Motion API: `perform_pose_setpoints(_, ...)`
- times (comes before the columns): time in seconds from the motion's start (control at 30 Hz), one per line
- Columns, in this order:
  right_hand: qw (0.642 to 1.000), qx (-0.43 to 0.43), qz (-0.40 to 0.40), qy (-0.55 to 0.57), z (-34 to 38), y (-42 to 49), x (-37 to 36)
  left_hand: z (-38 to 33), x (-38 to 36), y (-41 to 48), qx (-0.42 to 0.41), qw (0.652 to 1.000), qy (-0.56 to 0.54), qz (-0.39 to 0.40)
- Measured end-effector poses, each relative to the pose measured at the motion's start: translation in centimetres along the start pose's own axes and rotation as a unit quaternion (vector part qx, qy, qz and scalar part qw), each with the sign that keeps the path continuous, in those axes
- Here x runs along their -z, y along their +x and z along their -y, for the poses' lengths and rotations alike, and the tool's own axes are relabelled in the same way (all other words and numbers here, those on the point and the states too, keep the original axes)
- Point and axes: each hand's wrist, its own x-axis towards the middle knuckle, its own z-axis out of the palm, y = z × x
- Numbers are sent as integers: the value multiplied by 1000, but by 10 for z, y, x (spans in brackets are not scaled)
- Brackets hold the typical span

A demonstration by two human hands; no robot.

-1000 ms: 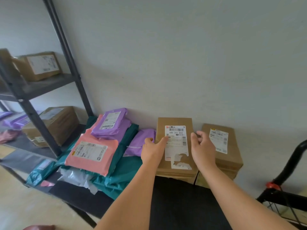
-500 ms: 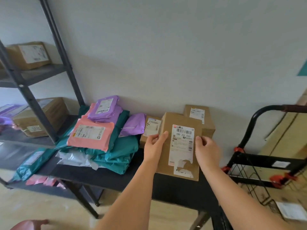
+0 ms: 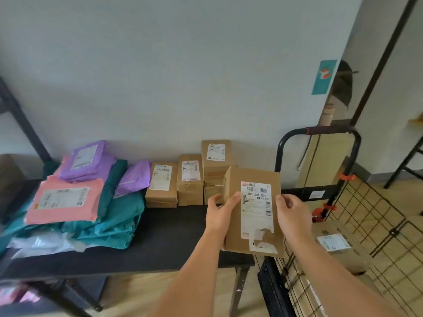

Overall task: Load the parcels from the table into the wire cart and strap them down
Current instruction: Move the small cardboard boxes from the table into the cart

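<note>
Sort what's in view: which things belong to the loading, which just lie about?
Job: brown cardboard labelled box gripped by left hand and right hand; black wire cart; brown cardboard boxes on black table; coloured plastic mailers.
Lying about: teal wall sticker; black metal shelving.

Parcel depot or courier pickup room: black table (image 3: 164, 243) against plain wall (image 3: 183, 76), stacked with taped cardboard boxes (image 3: 161, 184), pink mailer (image 3: 64, 200), purple mailers (image 3: 88, 162), teal mailers (image 3: 119, 223), most bearing printed shipping labels; brown box (image 3: 251, 177) with barcode label; black metal shelving upright (image 3: 23, 124) at left; wire cart (image 3: 366, 213) with orange clamps (image 3: 348, 177) beside table, labelled carton (image 3: 333, 242) inside; teal sticker (image 3: 324, 76) with box logo on wall
</note>
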Motion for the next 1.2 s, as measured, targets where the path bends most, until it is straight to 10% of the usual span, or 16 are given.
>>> perform_pose_setpoints(1.2, 930, -269, 188, 164, -293, 153, 281, 132, -408, -20, 117, 988, 23, 95)
